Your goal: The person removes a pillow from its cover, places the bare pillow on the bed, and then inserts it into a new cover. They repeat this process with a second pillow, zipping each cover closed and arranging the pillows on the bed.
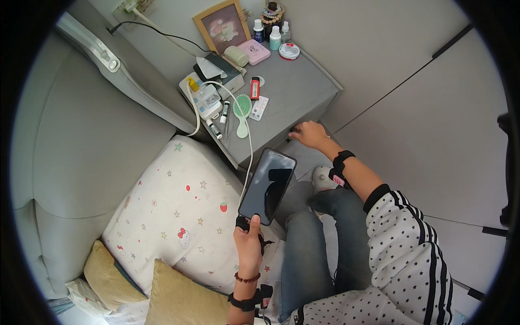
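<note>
My left hand (249, 241) is closed around the lower end of a smartphone (260, 195), thumb on its front edge. The phone's dark screen faces up and shows reflections. A white cable (250, 157) hangs from the nightstand down beside the phone's left edge; its lower end is hidden near my hand. At the front edge of the grey nightstand (292, 89), my right hand (311, 134) has its fingers curled on a dark drawer handle (292, 131). My right arm reaches in from the right.
On the nightstand are a green hairbrush (241, 111), a white charger block (208, 102), a tissue box (222, 73), a pink case (254, 51), small bottles (275, 38) and a picture frame (222, 26). Left is a bed with a patterned sheet (179, 200); cabinet doors (411, 119) stand right.
</note>
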Available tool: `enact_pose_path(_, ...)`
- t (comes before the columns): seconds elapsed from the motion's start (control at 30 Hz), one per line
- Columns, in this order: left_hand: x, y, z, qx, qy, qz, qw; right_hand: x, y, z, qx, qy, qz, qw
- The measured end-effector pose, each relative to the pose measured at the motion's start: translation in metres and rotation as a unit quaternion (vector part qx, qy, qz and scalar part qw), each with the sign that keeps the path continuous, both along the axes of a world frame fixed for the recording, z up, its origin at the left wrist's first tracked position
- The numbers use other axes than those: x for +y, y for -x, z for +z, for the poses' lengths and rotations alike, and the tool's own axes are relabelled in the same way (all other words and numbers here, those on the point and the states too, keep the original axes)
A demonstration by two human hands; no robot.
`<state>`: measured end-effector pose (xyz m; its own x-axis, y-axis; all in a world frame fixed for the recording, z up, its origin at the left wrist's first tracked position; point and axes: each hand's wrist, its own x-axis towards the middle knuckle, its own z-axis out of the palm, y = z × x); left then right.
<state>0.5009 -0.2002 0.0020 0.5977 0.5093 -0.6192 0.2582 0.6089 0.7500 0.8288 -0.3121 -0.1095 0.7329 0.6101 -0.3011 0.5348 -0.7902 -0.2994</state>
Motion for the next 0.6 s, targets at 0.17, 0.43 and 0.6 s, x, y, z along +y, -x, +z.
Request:
enact_pose_path(0.17,-0.006,-0.005,-0.006,-0.004,-0.013,0.007,1.0,-0.011,-0.001,0.004,-0.001,0.026,0.048,0.999)
enact_pose_path(0.43,-0.005,-0.007,-0.026,0.037,-0.053,-0.048,0.997,-0.061,0.005,0.003,0.079,0.127,0.155,0.976)
enact_pose_path(0.6,-0.003,-0.016,-0.049,0.062,-0.107,-0.111,0.986,-0.099,0.008,-0.009,0.132,0.141,0.201,0.96)
